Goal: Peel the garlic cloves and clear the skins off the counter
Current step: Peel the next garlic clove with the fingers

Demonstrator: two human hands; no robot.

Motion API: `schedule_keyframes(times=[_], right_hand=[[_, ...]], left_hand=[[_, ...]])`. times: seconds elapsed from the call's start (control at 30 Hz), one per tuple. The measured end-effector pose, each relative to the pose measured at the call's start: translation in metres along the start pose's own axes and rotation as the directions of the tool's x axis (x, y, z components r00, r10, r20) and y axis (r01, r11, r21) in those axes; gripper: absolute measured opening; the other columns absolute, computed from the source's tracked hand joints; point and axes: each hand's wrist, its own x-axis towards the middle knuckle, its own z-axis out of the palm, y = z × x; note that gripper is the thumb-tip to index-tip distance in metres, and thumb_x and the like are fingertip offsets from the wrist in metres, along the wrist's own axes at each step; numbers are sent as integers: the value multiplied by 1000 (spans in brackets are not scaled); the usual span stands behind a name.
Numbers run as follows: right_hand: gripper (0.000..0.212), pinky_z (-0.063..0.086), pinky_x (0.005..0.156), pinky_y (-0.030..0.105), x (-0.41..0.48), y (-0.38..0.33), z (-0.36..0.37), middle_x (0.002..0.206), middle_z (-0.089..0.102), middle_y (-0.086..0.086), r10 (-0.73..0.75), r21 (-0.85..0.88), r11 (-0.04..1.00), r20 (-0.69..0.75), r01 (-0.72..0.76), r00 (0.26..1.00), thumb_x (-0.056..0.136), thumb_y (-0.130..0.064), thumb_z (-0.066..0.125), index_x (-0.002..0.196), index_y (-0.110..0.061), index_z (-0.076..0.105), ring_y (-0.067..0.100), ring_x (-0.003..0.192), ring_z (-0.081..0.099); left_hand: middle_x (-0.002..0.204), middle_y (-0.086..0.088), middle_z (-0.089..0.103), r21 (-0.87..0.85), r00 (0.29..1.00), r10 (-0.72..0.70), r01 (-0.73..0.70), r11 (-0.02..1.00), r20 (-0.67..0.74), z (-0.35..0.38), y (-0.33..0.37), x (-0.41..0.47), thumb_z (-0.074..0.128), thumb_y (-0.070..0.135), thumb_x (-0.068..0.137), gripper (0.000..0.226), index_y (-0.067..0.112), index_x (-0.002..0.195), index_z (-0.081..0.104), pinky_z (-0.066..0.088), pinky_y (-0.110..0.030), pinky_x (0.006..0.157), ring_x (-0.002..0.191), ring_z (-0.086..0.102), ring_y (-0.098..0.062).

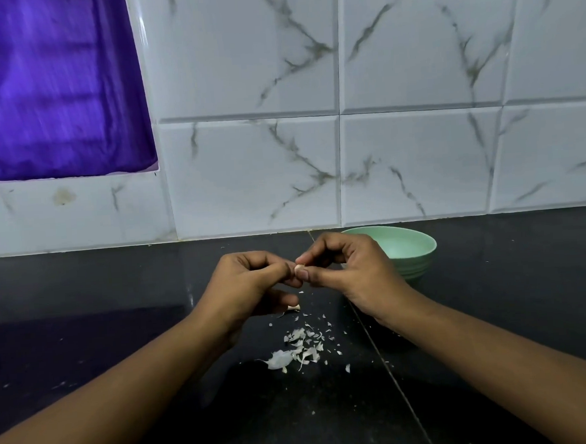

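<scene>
Two hands met just left of the mint-green bowl (410, 249), pinching one garlic clove (298, 269) between them. The left hand (251, 286) curled its fingers tight round one end, likely to steady it. The right hand (353, 273) nipped the other end between thumb and forefinger, probably to pick at the skin; how much skin clung on was too small to tell. They held it above the black counter (120, 335), so flakes would fall outside the bowl. Papery skins (298, 352) lay heaped left of the bowl and nearer the person. A second clove (294, 307) lay between that heap and the hands, partly under the left hand. The bowl stood close to the tiled wall (247, 176), its left rim behind the right hand. Dark counter stretched well to the bowl's right and far to its left, seemingly room enough for sweeping skins together; the counter's front edge was out of view.
</scene>
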Motion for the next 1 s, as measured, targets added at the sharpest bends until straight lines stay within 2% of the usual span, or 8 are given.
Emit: schedule_keyframes(times=[0.17, 0.23, 0.4, 0.47, 0.53, 0.67, 0.87, 1.0], right_hand=[[17, 55, 68, 25, 0, 0, 0, 72, 70, 6, 93, 148, 985, -6, -91, 996, 72, 5, 74, 75, -10, 69, 15, 70, 64], [16, 56, 64, 22, 0, -1, -1, 69, 70, 4, 138, 206, 969, -11, -133, 990, 72, 6, 73, 76, -9, 69, 12, 66, 65], [11, 57, 68, 27, 1, -3, -4, 71, 71, 5, 186, 238, 955, -26, -175, 982, 75, 2, 71, 79, -8, 70, 14, 68, 67], [10, 57, 68, 29, 0, -3, -4, 72, 71, 6, 186, 191, 966, -31, -176, 982, 76, 0, 72, 79, -10, 71, 14, 68, 68], [9, 58, 68, 29, 0, -2, -3, 73, 72, 8, 186, 156, 972, -35, -178, 982, 75, -2, 73, 78, -10, 71, 15, 68, 68], [7, 57, 68, 28, 1, -1, -3, 74, 72, 12, 205, 180, 964, -40, -195, 978, 75, -3, 74, 79, -7, 71, 14, 66, 67], [7, 57, 63, 22, 0, -3, -2, 71, 72, 9, 230, 236, 947, -24, -218, 973, 76, 1, 71, 81, -4, 70, 13, 65, 69], [3, 57, 62, 21, 1, -5, -3, 73, 72, 11, 284, 260, 927, -14, -271, 959, 78, -2, 71, 81, -4, 69, 14, 66, 69]], left_hand=[[66, -3, 69, -26, 999, -34, 35, 999, 31, -1, -1, 1, 53, 4, 90, 26, 10, 69, 69, 54, -28, 55, 47, 63, -14], [71, -3, 71, -37, 996, -50, 53, 998, 73, -3, -1, 2, 52, 6, 91, 28, 13, 71, 71, 55, -25, 54, 48, 64, -14], [78, -3, 73, -70, 991, -35, 44, 997, 133, -4, -3, 3, 66, 10, 83, 6, 9, 82, 71, 55, -23, 52, 51, 65, -13], [76, -4, 73, -16, 994, 19, -18, 1000, 109, -4, -4, 4, 70, 12, 79, 4, 9, 81, 71, 55, -26, 55, 50, 64, -14], [75, -6, 74, 115, 991, 108, -116, 987, 76, -6, -5, 4, 72, 14, 79, 6, 8, 82, 72, 57, -32, 61, 54, 67, -18], [78, -3, 74, 297, 963, 256, -269, 916, 81, -8, -5, 4, 68, 15, 86, 6, 14, 83, 74, 60, -39, 69, 62, 72, -24], [74, 0, 74, 375, 949, 305, -310, 874, 74, -7, -5, 5, 66, 16, 87, 12, 17, 79, 73, 60, -40, 70, 60, 72, -19], [74, -2, 73, 332, 954, 289, -298, 895, 77, -7, -7, 5, 64, 14, 89, 11, 13, 82, 72, 60, -42, 69, 62, 71, -22]])
